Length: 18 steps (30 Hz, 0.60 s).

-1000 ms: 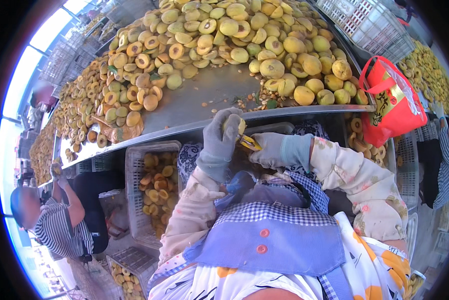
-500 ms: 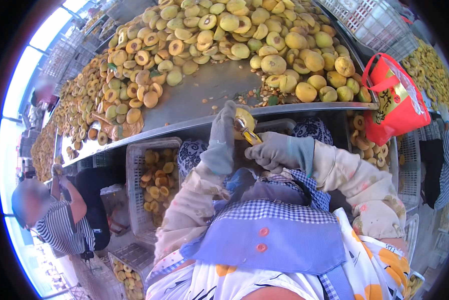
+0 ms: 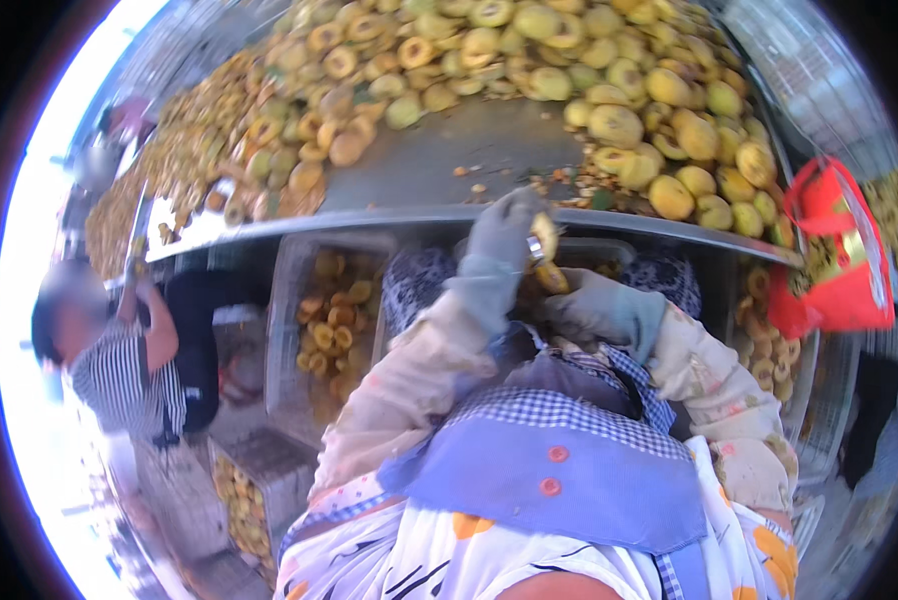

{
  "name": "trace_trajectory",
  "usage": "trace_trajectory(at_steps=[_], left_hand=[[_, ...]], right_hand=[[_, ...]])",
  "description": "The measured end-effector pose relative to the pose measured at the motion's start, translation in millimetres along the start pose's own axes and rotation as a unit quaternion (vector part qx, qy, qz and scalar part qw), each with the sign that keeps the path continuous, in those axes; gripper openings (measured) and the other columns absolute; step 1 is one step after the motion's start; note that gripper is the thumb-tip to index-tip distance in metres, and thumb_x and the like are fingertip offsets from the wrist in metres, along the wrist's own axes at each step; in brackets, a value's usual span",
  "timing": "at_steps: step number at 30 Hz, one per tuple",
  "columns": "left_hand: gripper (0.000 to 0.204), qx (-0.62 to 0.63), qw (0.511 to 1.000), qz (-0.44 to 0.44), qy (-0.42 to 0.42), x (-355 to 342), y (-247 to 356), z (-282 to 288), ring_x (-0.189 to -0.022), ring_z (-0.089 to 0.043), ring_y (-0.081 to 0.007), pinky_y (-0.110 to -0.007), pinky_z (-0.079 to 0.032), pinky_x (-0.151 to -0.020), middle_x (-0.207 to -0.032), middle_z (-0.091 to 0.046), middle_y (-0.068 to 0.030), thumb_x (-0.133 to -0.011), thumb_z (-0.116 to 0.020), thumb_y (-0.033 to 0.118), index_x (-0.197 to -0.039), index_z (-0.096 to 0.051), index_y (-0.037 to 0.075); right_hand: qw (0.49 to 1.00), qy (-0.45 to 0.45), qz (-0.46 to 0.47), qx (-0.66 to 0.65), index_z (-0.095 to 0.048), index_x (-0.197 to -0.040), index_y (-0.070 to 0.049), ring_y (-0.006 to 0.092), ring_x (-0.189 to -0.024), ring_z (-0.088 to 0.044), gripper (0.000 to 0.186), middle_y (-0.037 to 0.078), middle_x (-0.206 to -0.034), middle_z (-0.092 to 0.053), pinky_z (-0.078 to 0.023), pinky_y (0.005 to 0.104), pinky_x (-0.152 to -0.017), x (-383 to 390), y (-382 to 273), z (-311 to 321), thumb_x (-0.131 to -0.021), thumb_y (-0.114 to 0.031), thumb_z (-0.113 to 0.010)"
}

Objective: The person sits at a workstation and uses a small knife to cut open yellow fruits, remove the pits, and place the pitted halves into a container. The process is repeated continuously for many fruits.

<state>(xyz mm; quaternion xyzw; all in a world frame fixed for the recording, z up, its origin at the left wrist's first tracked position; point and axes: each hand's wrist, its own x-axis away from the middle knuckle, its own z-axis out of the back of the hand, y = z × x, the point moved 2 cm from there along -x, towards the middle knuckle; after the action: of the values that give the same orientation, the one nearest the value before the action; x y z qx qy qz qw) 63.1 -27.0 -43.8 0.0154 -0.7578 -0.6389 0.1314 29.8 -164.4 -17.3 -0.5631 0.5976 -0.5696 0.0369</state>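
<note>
While your left hand (image 3: 506, 240) is wrapped around one fruit (image 3: 546, 228), your right hand (image 3: 601, 308) is closed on one tool (image 3: 550, 274), and the two hands are near each other but apart. The tool bridges the gap between them, in front of your knees and just below the near edge of the table (image 3: 449, 214). Its long axis slants: the metal end points up and a little left, at the fruit, and the yellow handle runs down and right into your right glove. Blur hides how far the metal goes in.

You have a short tool, bright metal at the tip and yellow along the grip. The fruit is pale yellow, mostly covered by your grey fingers.

Ahead of you is one heap (image 3: 609, 125), too many pieces to count, some whole, some halves with brown hollows. Small pale bits (image 3: 478, 188) are scattered on the bare metal nearest you. One red bag (image 3: 837, 290) hangs by the table's right end. One crate (image 3: 282, 330) of halves stands left of your two patterned knees. At your far left sits one co-worker (image 3: 129, 385) in a striped top.
</note>
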Motion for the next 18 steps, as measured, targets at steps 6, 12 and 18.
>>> trace_trajectory(at_steps=[6,12,18], left_hand=[[0.031,0.223,0.973,-0.006,0.062,4.3,-6.2,-13.5,-0.055,-0.056,-0.0162,-0.027,-0.047,-0.048,-0.077,-0.06,-0.0089,-0.092,-0.044,0.03,-0.09,-0.058,0.003],[0.034,0.323,0.942,-0.013,0.088,16.8,-5.3,78.8,-0.067,-0.059,-0.0207,-0.035,-0.053,-0.06,-0.082,-0.059,-0.0085,-0.089,-0.047,0.039,-0.094,-0.055,0.006],[0.035,-0.488,0.844,-0.069,0.21,46.9,5.7,283.5,-0.084,-0.06,-0.0221,-0.032,-0.046,-0.075,-0.094,-0.062,-0.0118,-0.085,-0.054,0.03,-0.104,-0.058,0.001]], right_hand=[[0.962,-0.051,0.032,-0.268,-0.049,-0.087,-0.007,0.0095,-0.036,-0.042,0.014,-0.001,-0.05,-0.043,-0.03,0.0224,-0.029,-10.1,22.1,3.9,-0.085,-0.02,-0.054],[0.744,0.24,0.058,0.62,-0.048,-0.103,-0.006,0.0323,-0.08,-0.063,0.033,0.017,-0.086,-0.064,-0.048,0.0427,-0.069,-38.6,38.5,1.7,-0.08,-0.029,-0.058],[0.751,0.249,-0.04,0.61,-0.048,-0.103,-0.008,0.0367,-0.077,-0.061,0.036,0.02,-0.081,-0.063,-0.047,0.0466,-0.067,-31.1,59.9,48.9,-0.079,-0.033,-0.057]])
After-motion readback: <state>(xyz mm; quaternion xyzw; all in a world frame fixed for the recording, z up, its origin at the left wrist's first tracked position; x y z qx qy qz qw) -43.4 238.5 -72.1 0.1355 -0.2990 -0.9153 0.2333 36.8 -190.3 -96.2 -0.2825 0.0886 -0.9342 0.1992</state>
